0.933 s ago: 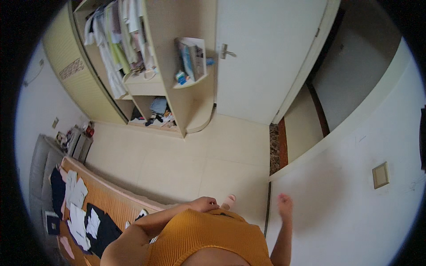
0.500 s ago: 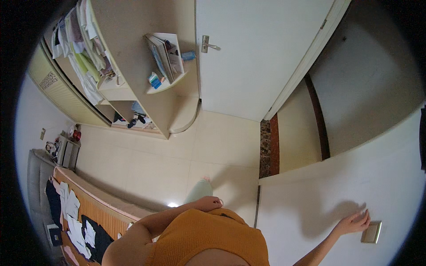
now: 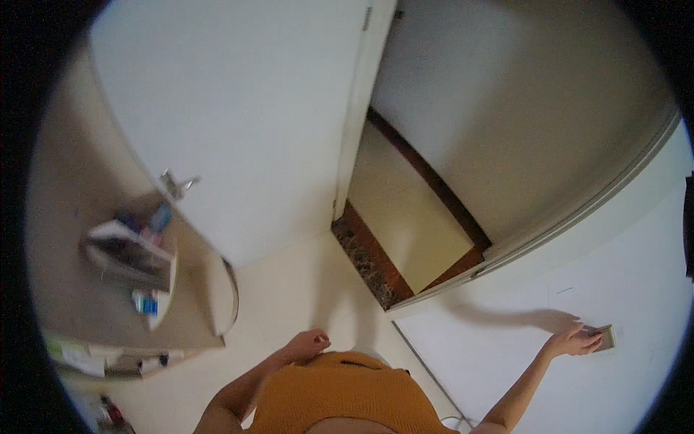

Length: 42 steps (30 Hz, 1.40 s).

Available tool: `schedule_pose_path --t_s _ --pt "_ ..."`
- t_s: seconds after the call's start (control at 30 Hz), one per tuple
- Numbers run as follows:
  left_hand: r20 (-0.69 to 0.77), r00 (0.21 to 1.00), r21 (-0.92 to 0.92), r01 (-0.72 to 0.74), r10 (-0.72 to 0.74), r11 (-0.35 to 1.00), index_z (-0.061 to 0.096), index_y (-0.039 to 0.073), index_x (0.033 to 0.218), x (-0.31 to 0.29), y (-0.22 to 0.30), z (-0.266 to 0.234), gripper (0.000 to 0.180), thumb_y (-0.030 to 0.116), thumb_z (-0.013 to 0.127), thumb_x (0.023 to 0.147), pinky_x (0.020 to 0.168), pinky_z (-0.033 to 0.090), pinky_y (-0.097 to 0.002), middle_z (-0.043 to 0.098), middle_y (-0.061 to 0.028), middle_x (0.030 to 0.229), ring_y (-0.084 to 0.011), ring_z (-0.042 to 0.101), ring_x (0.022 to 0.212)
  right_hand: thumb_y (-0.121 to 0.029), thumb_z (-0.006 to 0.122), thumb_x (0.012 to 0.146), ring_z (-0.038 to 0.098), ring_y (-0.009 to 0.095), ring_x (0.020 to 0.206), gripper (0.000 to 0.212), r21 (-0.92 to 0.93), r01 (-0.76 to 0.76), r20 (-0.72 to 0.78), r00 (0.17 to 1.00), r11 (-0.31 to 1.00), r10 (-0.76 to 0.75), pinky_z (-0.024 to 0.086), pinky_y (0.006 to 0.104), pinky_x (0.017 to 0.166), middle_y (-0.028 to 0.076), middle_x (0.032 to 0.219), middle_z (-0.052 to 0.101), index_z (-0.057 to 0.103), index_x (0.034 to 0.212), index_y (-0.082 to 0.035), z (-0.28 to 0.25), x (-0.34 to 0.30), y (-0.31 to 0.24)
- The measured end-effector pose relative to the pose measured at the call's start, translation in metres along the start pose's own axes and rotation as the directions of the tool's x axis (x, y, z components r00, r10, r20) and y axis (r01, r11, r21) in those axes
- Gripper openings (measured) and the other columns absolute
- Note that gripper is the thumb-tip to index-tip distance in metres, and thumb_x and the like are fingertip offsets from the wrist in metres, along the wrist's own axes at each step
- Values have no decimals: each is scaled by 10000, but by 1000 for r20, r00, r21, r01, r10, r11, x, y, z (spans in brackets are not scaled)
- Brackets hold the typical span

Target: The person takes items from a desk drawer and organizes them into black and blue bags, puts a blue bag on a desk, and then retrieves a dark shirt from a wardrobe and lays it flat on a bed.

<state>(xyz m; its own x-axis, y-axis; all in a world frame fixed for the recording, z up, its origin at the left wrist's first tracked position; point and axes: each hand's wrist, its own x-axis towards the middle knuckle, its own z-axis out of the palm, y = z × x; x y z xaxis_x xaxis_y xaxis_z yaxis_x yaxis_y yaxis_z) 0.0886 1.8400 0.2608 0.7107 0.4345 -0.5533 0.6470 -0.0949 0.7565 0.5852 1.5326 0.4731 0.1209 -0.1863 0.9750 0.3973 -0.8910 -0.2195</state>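
Against the white wall on the right, my right hand (image 3: pixel 571 341) reaches a square light switch (image 3: pixel 604 338) with a pale metallic frame. Its fingers are stretched out and their tips touch the switch plate. In front of my waist, beside my orange knit top (image 3: pixel 336 387), hangs my left hand (image 3: pixel 309 346). The fingers there are loosely curled in, and nothing shows in them.
Ahead stands a white door (image 3: pixel 238 101) with a metal lever handle (image 3: pixel 178 184), swung open beside a doorway. A dark stone threshold (image 3: pixel 365 257) crosses the floor there. Rounded shelves (image 3: pixel 163 289) at left hold folders and small packages.
My view has swung to the right, so the door and shelves sit farther left and the bed is out of sight. My right hand has moved onto the switch plate.
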Motion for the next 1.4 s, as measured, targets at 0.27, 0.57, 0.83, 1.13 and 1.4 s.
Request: schedule_pose_path --t_s 0.27,0.57,0.83,1.13,1.4 --pt "381 921 257 -189 80 948 581 45 1065 111 22 -62 425 408 539 849 837 457 -388 620 -163 1032 -302 595 950 -352 493 913 271 382 1251 603 -68 -74 294 951 995 91 248 488 1022 245 1369 222 299 1348 17 -55 -49 -70" --pt "683 622 133 -622 383 772 538 -6 1092 313 60 -51 478 422 488 884 794 462 -378 603 -183 1029 -283 596 903 -43 498 871 597 188 669 132 395 -593 896 417 702 -152 469 265 563 143 890 584 566 978 -6 -10 -207 -220" --pt "636 749 433 -548 188 716 561 22 1089 393 210 -146 458 431 471 904 766 469 -395 613 -165 1011 -294 598 889 -73 530 889 634 165 639 162 535 -568 844 337 626 -416 517 283 562 130 818 639 617 1012 -11 162 -216 -327" --pt "731 562 251 -749 387 613 599 26 1004 572 241 -150 458 452 513 863 669 483 -362 638 -147 897 -221 606 750 -35 520 890 634 154 638 149 380 -809 888 185 448 -420 526 270 583 111 800 648 605 1001 16 314 -207 -388" --pt "667 673 165 -554 321 816 590 38 958 765 346 -223 329 345 568 843 666 489 -336 618 -115 869 -196 606 755 -16 533 864 645 173 753 212 318 -867 819 48 383 -571 512 287 677 110 896 653 589 1069 -4 494 -198 -489"
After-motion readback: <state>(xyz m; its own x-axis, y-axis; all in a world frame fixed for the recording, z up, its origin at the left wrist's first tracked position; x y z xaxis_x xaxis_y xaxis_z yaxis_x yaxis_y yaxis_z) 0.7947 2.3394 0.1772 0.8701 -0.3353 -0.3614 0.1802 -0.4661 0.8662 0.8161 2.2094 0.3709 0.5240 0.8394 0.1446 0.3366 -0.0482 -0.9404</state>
